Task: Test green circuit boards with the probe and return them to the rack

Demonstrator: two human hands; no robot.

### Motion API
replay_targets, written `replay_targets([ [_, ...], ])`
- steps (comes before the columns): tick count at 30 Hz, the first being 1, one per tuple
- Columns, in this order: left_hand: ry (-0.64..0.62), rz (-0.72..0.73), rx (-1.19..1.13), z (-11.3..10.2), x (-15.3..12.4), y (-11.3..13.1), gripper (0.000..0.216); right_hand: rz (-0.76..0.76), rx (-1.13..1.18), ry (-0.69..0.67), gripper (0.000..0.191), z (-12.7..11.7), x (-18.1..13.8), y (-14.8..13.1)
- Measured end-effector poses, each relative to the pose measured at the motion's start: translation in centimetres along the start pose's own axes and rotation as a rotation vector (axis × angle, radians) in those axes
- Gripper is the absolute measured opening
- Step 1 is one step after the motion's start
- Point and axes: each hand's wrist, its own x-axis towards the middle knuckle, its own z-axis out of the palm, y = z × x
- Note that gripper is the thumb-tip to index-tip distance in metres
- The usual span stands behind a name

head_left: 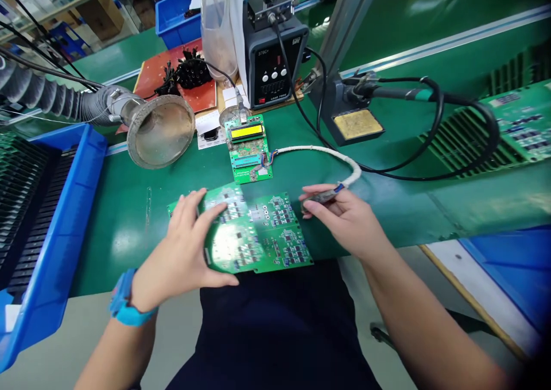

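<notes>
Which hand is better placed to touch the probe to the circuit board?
Right, probably. The right hand holds the probe just beside the circuit board; the left hand grips the board's left edge.

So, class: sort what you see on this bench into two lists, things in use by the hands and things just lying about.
In use: left hand, gripping the green circuit panel; right hand, holding the probe; its white cable; the display board it runs to.
Lying about: soldering station; extraction funnel; blue bin; plastic bag.
</notes>
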Motion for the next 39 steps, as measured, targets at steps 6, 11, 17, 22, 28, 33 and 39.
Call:
replay_targets([
  [6, -0.099, -0.110, 0.010, -0.1, -2.8, -4.3, 0.111, -0.060, -0.027, 0.028, 0.034, 1.8, 1.2, 1.1],
  [11, 0.119, -0.029, 0.048, 1.4, -1.4, 0.6, 0.087, -0.105, -0.116, 0.013, 0.028, 2.3, 1.7, 1.2],
  [17, 0.001, 0.293, -0.104, 5.9, 0.8, 6.8, 0.028, -0.147, -0.260, 0.012, 0.027, 2.4, 2.0, 1.4],
  [22, -0.040, 0.264, -0.094, 7.3, 0.8, 6.4, 0.037, -0.193, -0.343, -0.011, 0.022, 2.3, 1.9, 1.1],
  [28, -0.013, 0.249, -0.150, 7.5, 0.8, 6.1, 0.035, -0.193, -0.327, -0.046, 0.021, 2.2, 2.3, 1.4],
  [33, 0.006, 0.224, -0.188, 7.9, 0.8, 6.0, 0.032, -0.185, -0.319, -0.045, 0.022, 2.3, 2.4, 1.5],
  [39, 0.017, 0.222, -0.182, 8.0, 0.9, 6.1, 0.030, -0.229, -0.425, 0.089, 0.014, 3.0, 2.1, 1.2],
])
